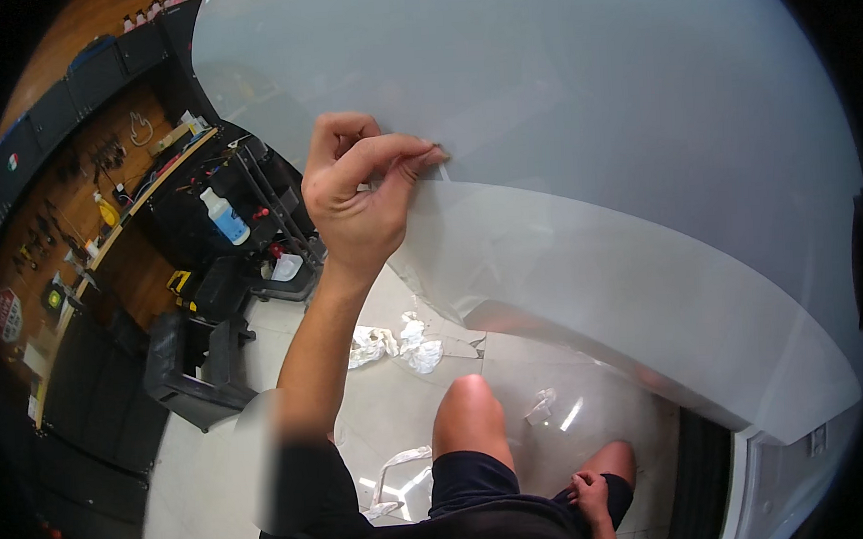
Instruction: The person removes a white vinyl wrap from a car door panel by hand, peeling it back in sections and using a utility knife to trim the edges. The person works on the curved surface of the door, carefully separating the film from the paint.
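My left hand [365, 190] is raised to a large, glossy grey vehicle panel [578, 90]. Its thumb and forefinger are pinched together at the surface, the other fingers folded. A thin pale strip [444, 173] shows right at the fingertips; what lies between them is hidden. Below them, a lighter, curved-edged section [594, 253] runs down to the right along the panel's lower part; whether it is loose film or bodywork I cannot tell. Low on the right, my right hand [588, 494] rests by my thigh with its fingers curled, and its palm is out of sight.
Crumpled white sheeting [411, 346] and a twisted white strip [392, 473] lie on the pale tiled floor. To the left are a black wheeled bin [195, 366], a cart with a white-and-blue bottle [225, 218], and a wooden pegboard [71, 179] hung with tools.
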`<action>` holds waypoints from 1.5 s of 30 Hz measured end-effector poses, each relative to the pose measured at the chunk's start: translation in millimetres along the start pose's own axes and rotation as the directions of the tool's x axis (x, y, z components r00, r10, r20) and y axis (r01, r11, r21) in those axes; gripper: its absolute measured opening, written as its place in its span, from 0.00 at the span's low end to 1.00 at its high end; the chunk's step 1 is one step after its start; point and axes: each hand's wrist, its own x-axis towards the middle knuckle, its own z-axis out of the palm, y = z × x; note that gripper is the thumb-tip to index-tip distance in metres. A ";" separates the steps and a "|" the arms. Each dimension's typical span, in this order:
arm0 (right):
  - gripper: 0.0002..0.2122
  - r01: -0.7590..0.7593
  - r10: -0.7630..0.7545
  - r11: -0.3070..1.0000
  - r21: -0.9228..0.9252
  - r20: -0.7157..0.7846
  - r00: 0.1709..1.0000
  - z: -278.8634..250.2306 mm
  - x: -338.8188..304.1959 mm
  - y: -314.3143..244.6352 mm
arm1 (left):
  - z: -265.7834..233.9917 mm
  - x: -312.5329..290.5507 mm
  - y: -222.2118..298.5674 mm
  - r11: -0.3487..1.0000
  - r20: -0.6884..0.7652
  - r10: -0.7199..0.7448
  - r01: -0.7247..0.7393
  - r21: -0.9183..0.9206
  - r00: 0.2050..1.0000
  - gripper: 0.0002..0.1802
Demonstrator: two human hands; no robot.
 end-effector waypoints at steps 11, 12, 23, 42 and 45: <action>0.09 0.022 -0.022 1.000 0.018 0.001 1.000 -2.8 1.4 -1.9 | -1.3 5.9 11.0 0.999 0.016 -0.036 0.036 0.039 0.999 0.09; 0.09 0.022 -0.022 0.999 0.024 0.006 1.000 -2.6 1.0 -2.3 | -1.6 7.7 11.4 0.998 0.024 -0.018 0.017 0.055 1.000 0.09; 0.10 0.013 -0.015 0.997 0.080 0.021 1.000 -5.4 1.2 -4.5 | 0.2 6.4 -1.5 0.989 0.028 0.131 -0.133 0.063 0.991 0.09; 0.10 -0.046 0.035 0.981 0.186 0.065 0.997 -10.7 10.0 5.0 | 0.7 5.0 -10.3 0.968 0.030 0.214 -0.217 0.127 0.976 0.08; 0.10 -0.050 0.037 0.980 0.194 0.069 0.997 -10.2 8.4 1.9 | 3.1 7.6 -2.4 0.973 0.045 0.179 -0.184 0.139 0.983 0.07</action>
